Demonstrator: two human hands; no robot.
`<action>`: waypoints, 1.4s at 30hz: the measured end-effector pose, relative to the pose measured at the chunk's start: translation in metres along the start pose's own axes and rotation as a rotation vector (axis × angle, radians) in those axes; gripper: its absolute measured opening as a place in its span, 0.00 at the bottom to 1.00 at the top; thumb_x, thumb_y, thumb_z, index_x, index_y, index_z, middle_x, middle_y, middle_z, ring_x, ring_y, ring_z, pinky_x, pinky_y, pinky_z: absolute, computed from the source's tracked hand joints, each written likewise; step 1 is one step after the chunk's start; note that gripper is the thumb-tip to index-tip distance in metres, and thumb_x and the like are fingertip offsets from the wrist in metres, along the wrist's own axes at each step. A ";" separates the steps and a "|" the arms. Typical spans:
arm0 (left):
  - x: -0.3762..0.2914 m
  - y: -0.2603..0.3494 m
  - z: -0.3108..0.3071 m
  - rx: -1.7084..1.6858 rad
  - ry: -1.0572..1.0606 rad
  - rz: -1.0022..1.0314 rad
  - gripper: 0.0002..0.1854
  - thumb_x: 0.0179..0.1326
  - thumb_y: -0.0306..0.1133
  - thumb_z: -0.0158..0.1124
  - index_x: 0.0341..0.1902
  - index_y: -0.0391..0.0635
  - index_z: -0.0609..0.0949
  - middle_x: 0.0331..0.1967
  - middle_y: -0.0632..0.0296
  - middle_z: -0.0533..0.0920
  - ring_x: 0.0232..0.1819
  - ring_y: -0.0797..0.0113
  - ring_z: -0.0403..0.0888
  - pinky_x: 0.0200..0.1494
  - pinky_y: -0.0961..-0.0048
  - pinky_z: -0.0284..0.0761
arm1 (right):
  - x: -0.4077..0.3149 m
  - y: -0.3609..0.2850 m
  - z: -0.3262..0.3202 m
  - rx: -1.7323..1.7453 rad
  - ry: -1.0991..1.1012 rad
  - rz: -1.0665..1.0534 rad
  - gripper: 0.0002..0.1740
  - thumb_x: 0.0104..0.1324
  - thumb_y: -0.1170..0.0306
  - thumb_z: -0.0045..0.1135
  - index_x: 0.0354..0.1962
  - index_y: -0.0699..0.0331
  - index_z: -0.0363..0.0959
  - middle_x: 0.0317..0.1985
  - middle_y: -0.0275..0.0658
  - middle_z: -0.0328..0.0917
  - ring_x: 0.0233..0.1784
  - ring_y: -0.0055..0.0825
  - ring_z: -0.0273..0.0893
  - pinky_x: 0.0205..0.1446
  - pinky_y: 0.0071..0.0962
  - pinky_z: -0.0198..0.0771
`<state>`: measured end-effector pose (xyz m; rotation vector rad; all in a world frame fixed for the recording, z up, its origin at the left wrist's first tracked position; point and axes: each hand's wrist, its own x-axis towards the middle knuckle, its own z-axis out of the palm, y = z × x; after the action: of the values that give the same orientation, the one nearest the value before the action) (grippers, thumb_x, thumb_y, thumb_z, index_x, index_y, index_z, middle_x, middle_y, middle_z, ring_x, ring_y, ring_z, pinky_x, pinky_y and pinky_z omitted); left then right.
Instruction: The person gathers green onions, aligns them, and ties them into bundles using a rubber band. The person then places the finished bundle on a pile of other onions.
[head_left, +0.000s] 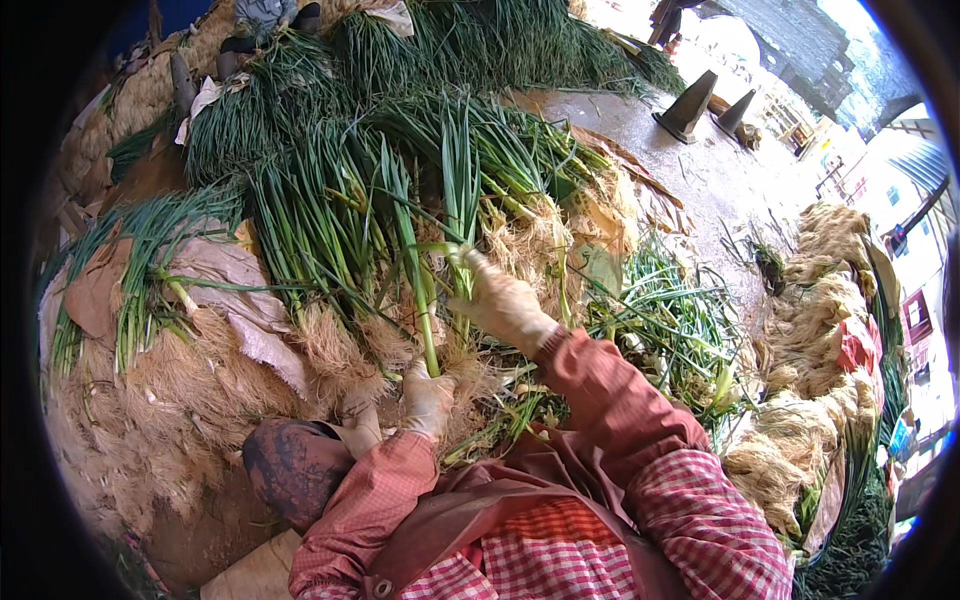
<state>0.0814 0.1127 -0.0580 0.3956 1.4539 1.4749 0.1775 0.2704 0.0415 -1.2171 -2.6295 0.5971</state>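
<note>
My left hand (427, 399), in a pale glove, grips the lower end of a thick scallion stalk (420, 311) that stands up in front of me. My right hand (506, 298), gloved too and blurred, is higher up and to the right, with a bent pale-green leaf (437, 247) pinched at its fingertips. Beyond both hands lies a row of scallions (319, 217), leaves pointing away from me. Their bushy tan roots (334, 345) face my side. Loose stripped leaves (529, 409) are strewn just below my right hand.
A heap of torn leaves (667, 322) lies to the right. Stacked scallion bundles show their roots (825, 300) at far right, and more roots (172, 405) spread at left beside cloth sacking (232, 277). Two dark cones (688, 109) (733, 114) stand on concrete. Another person (266, 16) sits at the back.
</note>
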 end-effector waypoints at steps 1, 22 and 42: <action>-0.001 0.001 0.001 0.026 0.006 0.026 0.17 0.57 0.23 0.65 0.50 0.37 0.78 0.25 0.65 0.79 0.21 0.75 0.73 0.21 0.77 0.67 | 0.008 0.003 0.006 0.005 -0.251 0.032 0.36 0.60 0.59 0.63 0.64 0.58 0.62 0.34 0.45 0.80 0.30 0.30 0.79 0.36 0.30 0.77; -0.016 0.017 0.015 0.122 -0.055 -0.003 0.11 0.61 0.20 0.61 0.47 0.32 0.75 0.29 0.60 0.81 0.31 0.66 0.81 0.34 0.70 0.82 | -0.073 0.126 -0.176 -0.129 1.023 0.364 0.15 0.69 0.62 0.55 0.48 0.61 0.69 0.39 0.36 0.77 0.29 0.17 0.72 0.37 0.18 0.78; -0.035 0.017 0.002 0.274 -0.214 -0.076 0.12 0.55 0.26 0.64 0.41 0.35 0.76 0.27 0.62 0.74 0.30 0.67 0.77 0.31 0.72 0.82 | 0.163 0.128 -0.169 -0.169 0.518 0.226 0.13 0.65 0.60 0.55 0.36 0.62 0.74 0.29 0.39 0.77 0.28 0.29 0.73 0.34 0.34 0.73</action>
<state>0.0923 0.0896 -0.0291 0.6387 1.4826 1.1377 0.2159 0.5167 0.1387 -1.4906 -2.1553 0.0661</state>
